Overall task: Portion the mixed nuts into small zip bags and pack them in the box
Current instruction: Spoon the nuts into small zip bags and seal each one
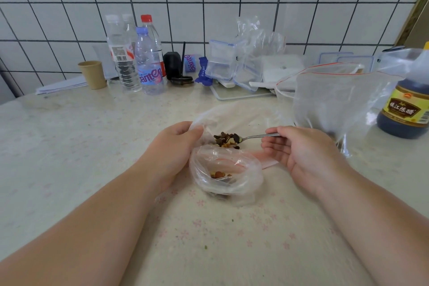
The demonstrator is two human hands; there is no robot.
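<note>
A small clear zip bag (246,179) stands open on the table in front of me, with a few nuts at its bottom. My left hand (171,148) pinches the plastic at the bag's left side. My right hand (299,148) holds a metal spoon (254,136) by the handle. The spoon's bowl carries a heap of mixed nuts (226,139) just above the far rim of the small bag. Behind them lies a larger thin plastic bag (232,114), spread flat.
A big empty zip bag with a red strip (336,100) stands at the right, next to a dark vinegar bottle (405,102). Clear lidded boxes (222,65), several water bottles (148,62) and a paper cup (92,74) line the tiled wall.
</note>
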